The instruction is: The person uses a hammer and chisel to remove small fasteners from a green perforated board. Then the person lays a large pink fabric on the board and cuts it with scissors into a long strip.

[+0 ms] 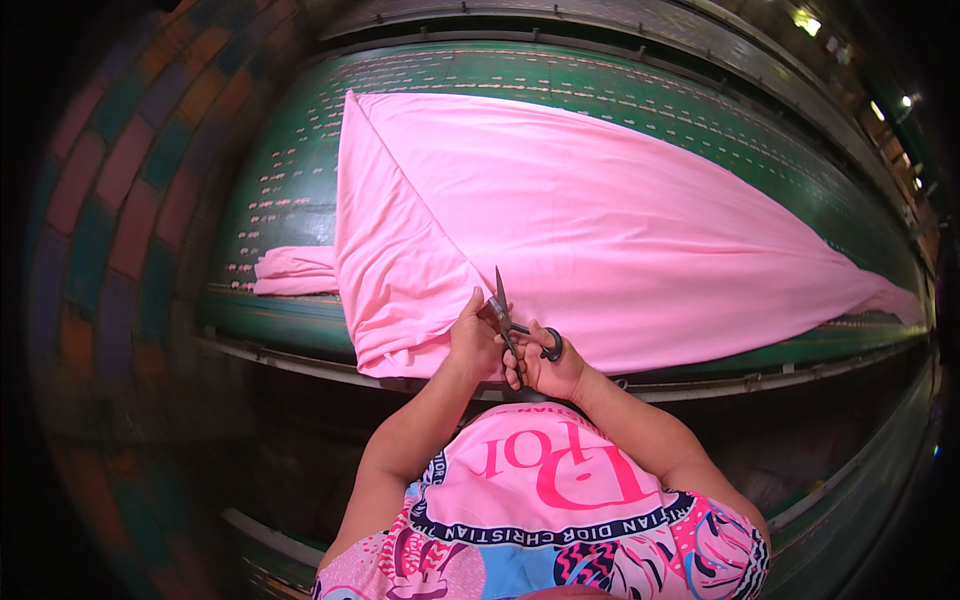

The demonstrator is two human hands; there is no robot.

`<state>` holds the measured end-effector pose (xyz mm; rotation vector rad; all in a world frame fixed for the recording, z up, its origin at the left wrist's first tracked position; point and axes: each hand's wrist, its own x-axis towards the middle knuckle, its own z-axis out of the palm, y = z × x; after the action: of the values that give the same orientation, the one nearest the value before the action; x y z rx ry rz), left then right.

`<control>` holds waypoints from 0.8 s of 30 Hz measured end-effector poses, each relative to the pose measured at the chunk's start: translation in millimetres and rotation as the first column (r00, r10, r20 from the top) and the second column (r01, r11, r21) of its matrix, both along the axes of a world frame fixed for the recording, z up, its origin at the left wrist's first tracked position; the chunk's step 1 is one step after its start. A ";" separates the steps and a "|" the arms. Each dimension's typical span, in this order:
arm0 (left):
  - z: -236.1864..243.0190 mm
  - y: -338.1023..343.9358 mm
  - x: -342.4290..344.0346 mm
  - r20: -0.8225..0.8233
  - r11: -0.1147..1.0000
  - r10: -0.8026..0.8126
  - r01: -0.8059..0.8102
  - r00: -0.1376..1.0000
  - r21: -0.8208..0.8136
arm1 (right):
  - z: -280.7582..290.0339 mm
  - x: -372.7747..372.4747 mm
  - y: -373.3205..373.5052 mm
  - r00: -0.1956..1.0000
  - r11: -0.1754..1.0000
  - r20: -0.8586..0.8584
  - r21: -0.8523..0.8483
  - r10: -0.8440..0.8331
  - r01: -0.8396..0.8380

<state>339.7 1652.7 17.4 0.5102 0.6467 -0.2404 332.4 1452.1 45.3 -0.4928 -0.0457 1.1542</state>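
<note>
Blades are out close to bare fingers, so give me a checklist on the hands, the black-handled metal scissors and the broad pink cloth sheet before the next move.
1. Black-handled metal scissors in the bare right hand: ok, fingers are at the handles.
2. Blade tips aimed away from the body: ok.
3. Bare left hand well clear of the blades: not ok, its fingers are right beside them.
4. Left hand gripping the broad pink cloth sheet: cannot tell, the fingertips are too small to read.
5. Sheet smooth: not ok, its left part is rumpled.
6. Sheet laid on the long green table: ok.
</note>
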 end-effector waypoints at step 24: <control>14.7 8.9 -37.6 0.044 0.953 0.006 -0.019 0.999 0.301 | -3.6 -19.6 6.2 0.989 0.964 0.146 -0.259 -0.018 0.056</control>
<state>302.0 1661.6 32.1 0.8029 0.6485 -0.1180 312.8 1458.4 41.6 -0.8090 -0.0070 1.0919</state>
